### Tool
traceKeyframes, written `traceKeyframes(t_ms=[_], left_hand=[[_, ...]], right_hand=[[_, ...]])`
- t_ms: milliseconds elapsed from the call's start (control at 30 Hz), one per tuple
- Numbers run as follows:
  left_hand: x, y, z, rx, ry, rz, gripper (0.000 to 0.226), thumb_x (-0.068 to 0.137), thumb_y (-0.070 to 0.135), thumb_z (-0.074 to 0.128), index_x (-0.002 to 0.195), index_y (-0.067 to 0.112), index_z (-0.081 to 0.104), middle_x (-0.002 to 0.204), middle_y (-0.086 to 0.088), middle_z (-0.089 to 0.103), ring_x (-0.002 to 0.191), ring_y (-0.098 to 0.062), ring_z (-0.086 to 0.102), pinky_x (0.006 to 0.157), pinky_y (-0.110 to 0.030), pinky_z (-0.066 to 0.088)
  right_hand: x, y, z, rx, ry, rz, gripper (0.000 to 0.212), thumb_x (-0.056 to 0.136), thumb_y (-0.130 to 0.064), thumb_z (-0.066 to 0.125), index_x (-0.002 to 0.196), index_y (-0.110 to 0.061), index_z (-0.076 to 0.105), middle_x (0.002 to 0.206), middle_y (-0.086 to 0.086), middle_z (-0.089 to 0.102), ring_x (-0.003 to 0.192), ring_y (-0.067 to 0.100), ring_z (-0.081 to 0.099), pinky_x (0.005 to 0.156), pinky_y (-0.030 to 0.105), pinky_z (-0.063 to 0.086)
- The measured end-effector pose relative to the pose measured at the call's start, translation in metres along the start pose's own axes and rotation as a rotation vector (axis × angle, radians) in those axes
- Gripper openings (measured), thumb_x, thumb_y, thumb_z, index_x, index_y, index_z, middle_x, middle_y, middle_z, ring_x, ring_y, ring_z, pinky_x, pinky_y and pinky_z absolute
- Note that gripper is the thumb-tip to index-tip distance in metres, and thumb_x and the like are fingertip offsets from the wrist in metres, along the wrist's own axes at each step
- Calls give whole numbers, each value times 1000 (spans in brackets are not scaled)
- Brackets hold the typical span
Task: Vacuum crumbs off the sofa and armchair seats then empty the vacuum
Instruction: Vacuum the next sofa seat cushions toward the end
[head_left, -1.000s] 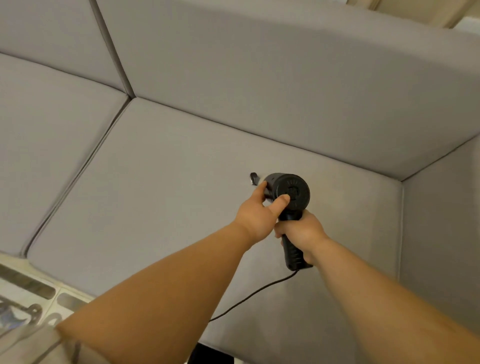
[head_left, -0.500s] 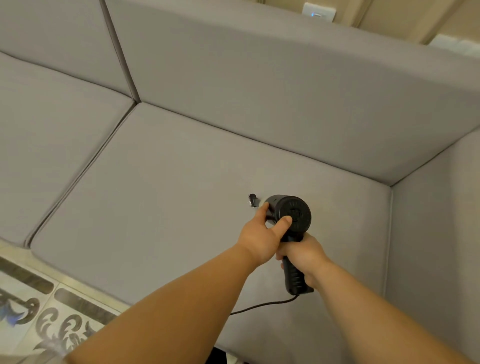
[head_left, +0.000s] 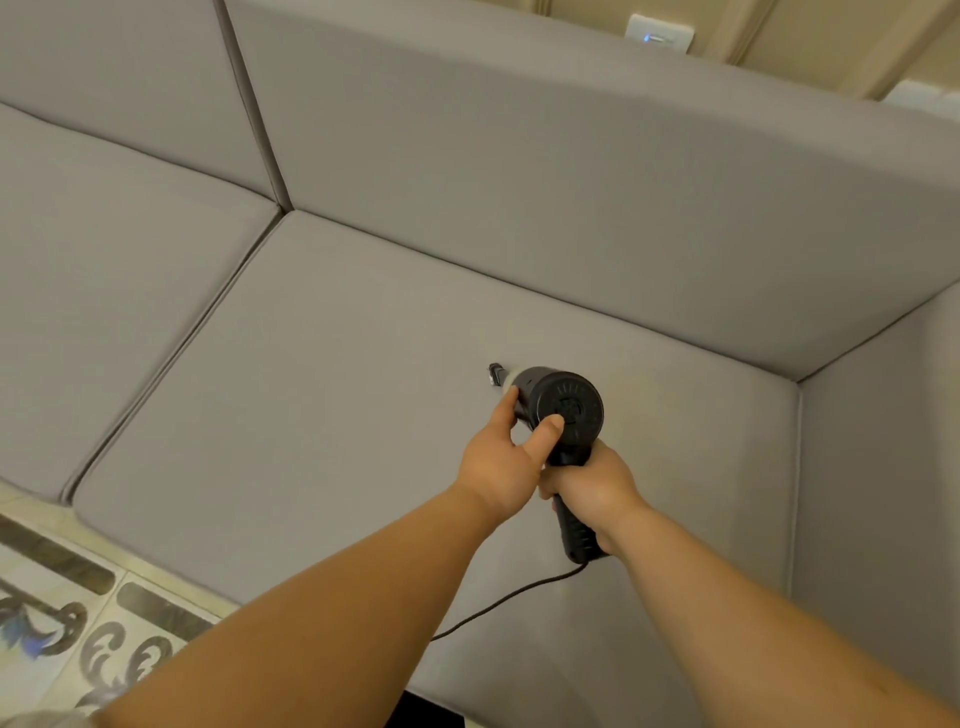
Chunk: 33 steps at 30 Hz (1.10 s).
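Observation:
A black handheld vacuum (head_left: 563, 405) points down at the grey sofa seat cushion (head_left: 311, 415), its small nozzle (head_left: 497, 374) touching the fabric. My right hand (head_left: 592, 488) grips the vacuum's handle from behind. My left hand (head_left: 506, 457) holds the round body, thumb on the rear cap and fingers curled round the barrel. A black cord (head_left: 498, 605) trails from the handle's base toward the cushion's front edge. I can make out no crumbs on the cushion.
A second seat cushion (head_left: 93, 291) lies to the left across a seam. The grey backrest (head_left: 571, 197) and right armrest (head_left: 883, 493) wall in the seat. Patterned floor tiles (head_left: 67, 623) show at the lower left. A wall switch (head_left: 658, 35) sits above the backrest.
The vacuum and both hands have slid slightly right and toward me on the cushion, and my view has tilted up, bringing the wall switch into sight. Both grips are unchanged.

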<state>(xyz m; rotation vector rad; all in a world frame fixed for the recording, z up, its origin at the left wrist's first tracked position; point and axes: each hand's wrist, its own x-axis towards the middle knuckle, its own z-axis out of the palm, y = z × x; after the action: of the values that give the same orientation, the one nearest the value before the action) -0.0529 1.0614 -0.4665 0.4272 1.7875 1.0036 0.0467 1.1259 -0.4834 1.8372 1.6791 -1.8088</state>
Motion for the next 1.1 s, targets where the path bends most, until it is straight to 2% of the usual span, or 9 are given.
traceKeyframes(t_ms=[100,167,400,533,633,700,767,833,1100], left_hand=[[16,-1,-15,34,-17,-26,70,89,50,54,149,37,21,141,5,48,118,-22,54,102,-37,43],[23,-3,-18,50,-43,-36,70,89,48,55,149,36,21,141,4,47,120,-23,54,103,-38,42],[14,-2,-4,57,-142,-47,70,89,48,55,149,35,21,142,2,47,125,-18,47,89,-23,37],[8,5,-12,39,-133,-15,69,89,47,57,148,37,22,140,5,48,110,-6,45,87,-19,36],[14,11,-32,66,-115,16,69,89,47,55,148,39,21,138,7,48,106,-4,45,77,-11,37],[24,12,-44,95,-113,18,68,91,46,54,149,37,20,140,5,47,115,-10,49,86,-17,40],[33,9,-52,130,-149,-15,68,91,45,53,150,33,19,143,3,46,123,-21,51,102,-32,40],[33,2,-50,160,-204,-43,70,91,46,54,150,31,19,144,2,45,126,-26,49,108,-42,37],[-9,-20,-13,155,-224,-53,73,90,48,54,151,31,17,146,0,43,127,-25,48,108,-41,38]], right_hand=[[13,-7,14,18,-5,10,35,66,-1,68,99,-11,63,90,13,68,81,31,62,76,43,55],[17,-6,18,35,2,33,35,67,1,68,100,-11,63,89,13,67,83,32,62,79,45,55],[-6,4,10,107,72,128,30,69,3,66,95,-12,64,86,17,67,83,36,61,84,51,55],[-17,-4,12,126,86,94,32,69,2,66,99,-9,64,85,17,67,79,34,61,78,47,55],[-9,-19,28,142,76,43,32,71,0,66,102,-10,64,88,16,67,81,33,61,77,45,53],[1,-24,38,141,63,27,34,71,0,67,103,-11,64,89,14,67,82,31,61,73,40,52],[9,-21,45,125,62,44,36,70,-1,68,103,-13,62,88,9,66,81,29,61,68,35,49],[10,-9,46,114,72,77,35,69,-2,70,101,-15,61,86,7,64,79,27,60,65,33,47],[-21,37,23,116,48,122,32,69,3,70,96,-12,64,82,10,65,77,29,60,65,35,47]])
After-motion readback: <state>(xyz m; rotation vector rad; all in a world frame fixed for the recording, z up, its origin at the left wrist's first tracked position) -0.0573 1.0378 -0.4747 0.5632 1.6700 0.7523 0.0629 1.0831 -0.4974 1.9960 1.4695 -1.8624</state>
